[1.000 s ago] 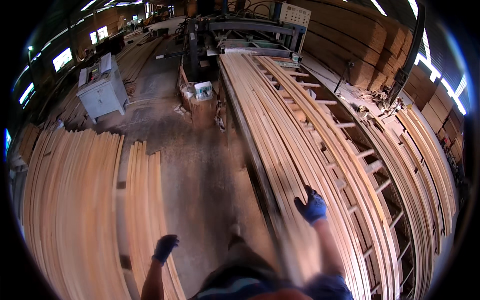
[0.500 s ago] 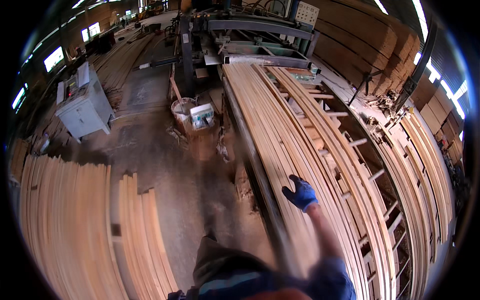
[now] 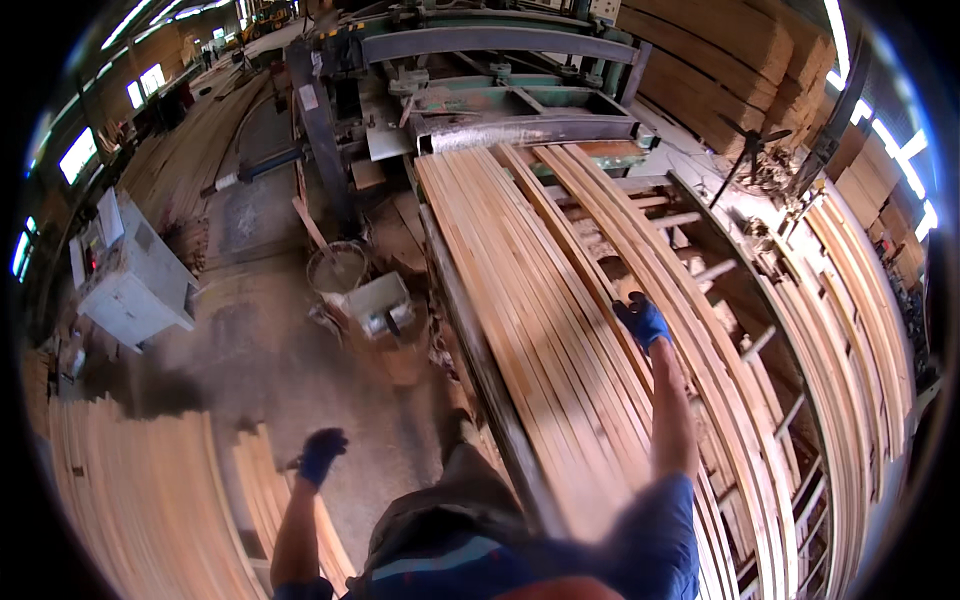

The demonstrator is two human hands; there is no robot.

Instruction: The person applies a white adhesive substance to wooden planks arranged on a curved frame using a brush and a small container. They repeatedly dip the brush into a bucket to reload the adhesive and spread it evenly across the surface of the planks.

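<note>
The right grip (image 3: 645,320), in a blue glove, reaches over the wooden strips (image 3: 530,300) with its fingers bent at the right-hand edge of the closely laid row, though whether it is grasping a strip I cannot tell. Those strips lie side by side lengthwise on the roller bed (image 3: 760,343), their far ends up against the heavy metal machine (image 3: 500,42). The left grip (image 3: 319,455), also gloved, is released, fingers loosely curled around nothing, near the shorter pile of boards (image 3: 262,480) at lower left.
</note>
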